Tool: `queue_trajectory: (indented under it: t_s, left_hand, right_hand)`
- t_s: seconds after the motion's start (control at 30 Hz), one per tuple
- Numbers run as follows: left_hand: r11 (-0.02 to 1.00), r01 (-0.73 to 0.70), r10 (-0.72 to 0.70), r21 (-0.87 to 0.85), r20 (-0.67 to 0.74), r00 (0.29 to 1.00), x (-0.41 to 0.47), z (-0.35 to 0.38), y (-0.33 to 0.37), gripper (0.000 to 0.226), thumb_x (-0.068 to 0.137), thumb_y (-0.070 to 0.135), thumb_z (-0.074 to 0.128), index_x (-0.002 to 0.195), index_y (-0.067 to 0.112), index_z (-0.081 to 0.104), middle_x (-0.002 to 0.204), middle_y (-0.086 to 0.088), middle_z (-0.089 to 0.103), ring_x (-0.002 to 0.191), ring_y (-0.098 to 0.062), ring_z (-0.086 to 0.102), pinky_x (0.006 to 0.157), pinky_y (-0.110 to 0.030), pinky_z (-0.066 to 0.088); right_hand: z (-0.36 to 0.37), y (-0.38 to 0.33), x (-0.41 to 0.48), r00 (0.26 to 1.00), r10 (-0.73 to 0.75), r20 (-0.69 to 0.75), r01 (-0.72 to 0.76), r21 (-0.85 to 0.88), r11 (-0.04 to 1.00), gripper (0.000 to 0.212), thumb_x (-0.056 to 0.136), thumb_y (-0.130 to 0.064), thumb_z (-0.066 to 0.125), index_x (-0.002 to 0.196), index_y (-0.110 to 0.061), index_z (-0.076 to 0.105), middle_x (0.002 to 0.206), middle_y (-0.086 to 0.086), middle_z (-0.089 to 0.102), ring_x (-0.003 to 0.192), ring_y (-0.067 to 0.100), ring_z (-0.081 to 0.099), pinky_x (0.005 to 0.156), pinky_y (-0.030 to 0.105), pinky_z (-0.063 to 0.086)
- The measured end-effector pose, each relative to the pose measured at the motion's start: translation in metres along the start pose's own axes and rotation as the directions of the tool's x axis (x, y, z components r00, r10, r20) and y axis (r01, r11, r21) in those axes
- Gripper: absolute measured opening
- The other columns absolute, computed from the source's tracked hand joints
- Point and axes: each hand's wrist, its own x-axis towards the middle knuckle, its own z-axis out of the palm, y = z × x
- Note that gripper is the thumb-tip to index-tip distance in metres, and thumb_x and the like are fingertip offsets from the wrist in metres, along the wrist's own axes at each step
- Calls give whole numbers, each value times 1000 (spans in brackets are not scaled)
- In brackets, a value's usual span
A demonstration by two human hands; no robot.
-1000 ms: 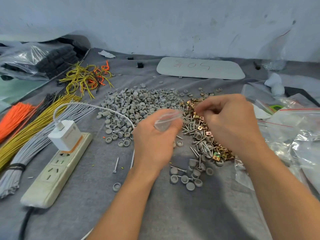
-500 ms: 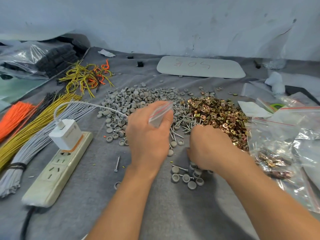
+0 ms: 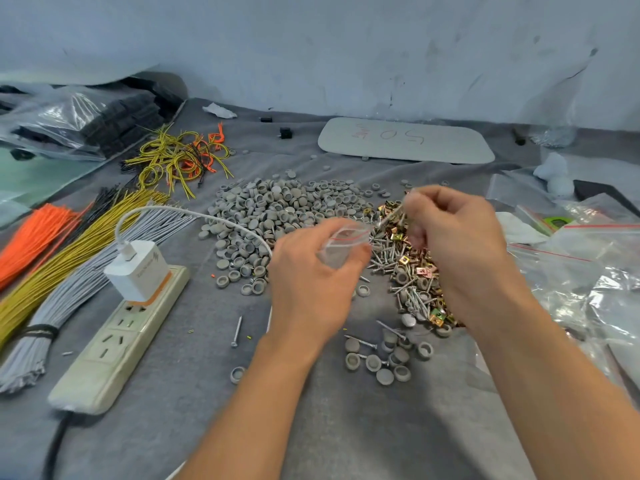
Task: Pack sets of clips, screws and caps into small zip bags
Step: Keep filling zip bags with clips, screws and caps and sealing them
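Clear zip bag [image 3: 343, 245] is pinched in the grip of the left hand [image 3: 311, 289], above the table [image 3: 173, 427] beside the caps [image 3: 277, 209]; a blurred screw [image 3: 389, 216] is pinched by the right hand [image 3: 457, 244], just beside the bag mouth.

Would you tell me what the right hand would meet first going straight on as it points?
Its screws would probably reach the small zip bag in the left hand; depth unclear.

Left hand [image 3: 311, 285] and right hand [image 3: 457, 247] side by side — each in a pinch.
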Motion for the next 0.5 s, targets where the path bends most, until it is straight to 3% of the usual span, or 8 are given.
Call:
queue_trajectory:
  t_s: [0.07,0.13,0.27,0.5]
  left_hand:
    - [999,-22,21,28,24,999,-1,0,0,27,77,42,78,103,36,77,97,18,76,97,-9,70,93,-47,54]
    - [999,-15,13,41,41,999,-2,0,-1,33,76,46,77,107,34,78,100,16,76,99,-11,70,94,-47,53]
    - [999,10,-12,42,39,999,-2,0,1,38,76,48,77,110,31,78,101,11,76,99,-15,69,92,-46,52]
    - [999,13,-16,44,74,997,-1,-2,3,46,76,62,63,108,32,76,92,13,73,91,-14,65,83,-44,51]
  right_hand:
    - [6,-10,-1,999,-38,-31,43,184,982,30,91,-12,67,63,-23,71,54,-8,49,56,12,38,56,29,34]
    - [11,-17,-2,994,-112,-3,111,197,974,23,88,-14,68,67,-23,71,56,-11,52,57,10,40,56,24,36]
    - [17,-17,-6,962,-266,65,267,-4,964,20,93,-9,68,75,-16,70,60,-13,56,56,2,44,54,16,38]
    - [21,-6,-11,922,-323,212,369,-235,900,17,93,-12,69,76,-18,69,63,4,64,53,13,48,53,30,43]
